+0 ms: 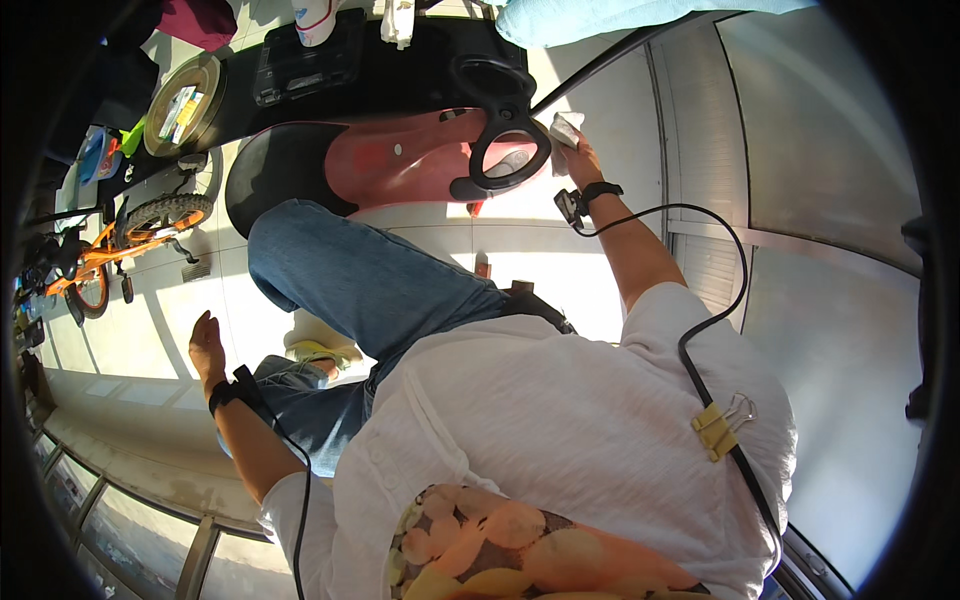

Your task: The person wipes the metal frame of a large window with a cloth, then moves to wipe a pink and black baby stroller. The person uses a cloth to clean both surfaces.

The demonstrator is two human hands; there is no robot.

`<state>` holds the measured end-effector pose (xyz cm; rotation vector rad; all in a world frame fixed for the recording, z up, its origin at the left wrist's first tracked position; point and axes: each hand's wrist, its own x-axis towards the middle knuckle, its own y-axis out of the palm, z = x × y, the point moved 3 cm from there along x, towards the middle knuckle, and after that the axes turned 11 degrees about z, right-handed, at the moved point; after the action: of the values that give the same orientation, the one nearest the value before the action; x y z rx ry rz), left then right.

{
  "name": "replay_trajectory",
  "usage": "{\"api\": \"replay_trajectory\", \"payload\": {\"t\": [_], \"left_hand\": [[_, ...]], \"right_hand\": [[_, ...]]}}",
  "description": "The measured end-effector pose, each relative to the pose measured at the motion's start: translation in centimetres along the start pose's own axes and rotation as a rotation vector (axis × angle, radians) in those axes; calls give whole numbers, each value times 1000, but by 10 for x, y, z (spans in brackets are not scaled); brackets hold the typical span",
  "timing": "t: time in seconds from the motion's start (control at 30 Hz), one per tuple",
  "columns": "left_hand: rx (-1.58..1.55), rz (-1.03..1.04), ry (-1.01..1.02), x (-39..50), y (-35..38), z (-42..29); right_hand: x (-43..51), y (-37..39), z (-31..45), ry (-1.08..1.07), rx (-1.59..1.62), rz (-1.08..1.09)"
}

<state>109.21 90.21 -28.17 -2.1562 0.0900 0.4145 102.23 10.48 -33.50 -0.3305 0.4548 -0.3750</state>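
My right hand (pixel 580 161) is stretched out at the upper right and grips a crumpled white cloth or tissue (pixel 565 129). It is just to the right of the black steering wheel (pixel 541 157) of a pink and black ride-on toy car (pixel 405 161). My left hand (pixel 207 345) hangs at the left over the tiled floor, touching nothing, its fingers close together and slightly bent; whether they are closed is not clear. Black bands with small devices and cables are on both wrists.
An orange bicycle (pixel 94 259) stands at the left. Behind the toy car, a black table (pixel 420 67) bears a black case (pixel 307 67), a white cup (pixel 313 22) and a round tray (pixel 211 82). A metal-framed panel (pixel 825 150) rises at the right; a black pole (pixel 592 67) slants near my right hand.
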Motion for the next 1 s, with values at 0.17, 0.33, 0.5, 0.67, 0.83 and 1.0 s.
{"api": "replay_trajectory", "payload": {"t": [0.17,0.33,0.5,0.67,0.83,1.0], "left_hand": [[-193,-62,59,-41,2,-1],[-268,-82,116,-77,14,-26],[33,-83,73,-67,2,-79],[105,-116,244,-42,-30,-143],[13,-113,278,-13,-37,-169],[-70,-66,298,23,-19,-145]], "right_hand": [[27,32,37,33,-65,346],[50,61,-14,-195,359,361],[66,50,-76,-21,-312,200],[60,42,-93,134,-325,238],[20,68,-117,289,-440,186],[-32,112,-95,106,-542,200]]}}
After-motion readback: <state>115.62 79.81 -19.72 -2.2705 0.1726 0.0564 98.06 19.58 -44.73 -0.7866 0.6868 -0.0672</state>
